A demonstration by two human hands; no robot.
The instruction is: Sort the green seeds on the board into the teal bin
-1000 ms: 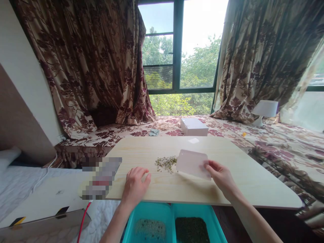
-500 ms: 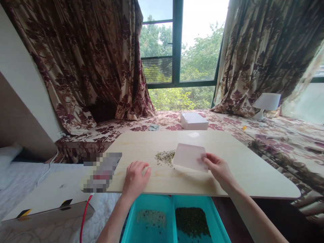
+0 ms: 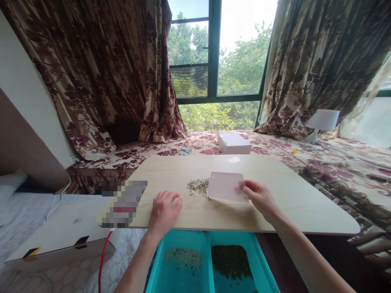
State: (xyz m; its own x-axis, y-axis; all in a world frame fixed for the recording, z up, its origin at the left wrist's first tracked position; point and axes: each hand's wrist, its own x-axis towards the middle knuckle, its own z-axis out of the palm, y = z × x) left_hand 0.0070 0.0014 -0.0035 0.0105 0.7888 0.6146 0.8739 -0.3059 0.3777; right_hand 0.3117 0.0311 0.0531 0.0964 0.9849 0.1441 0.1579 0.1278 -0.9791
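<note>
The sheet (image 3: 226, 187) borders seeds (image 3: 198, 186), with tabletop (image 3: 302, 203) room rightward.

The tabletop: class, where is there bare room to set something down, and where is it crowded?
Bare: right of the right hand, toward the right end of the tabletop; also beyond the left hand, between the pixelated item and the small seeds. Crowded: the middle, where seeds lie beside the pale sheet the right hand holds.
</note>
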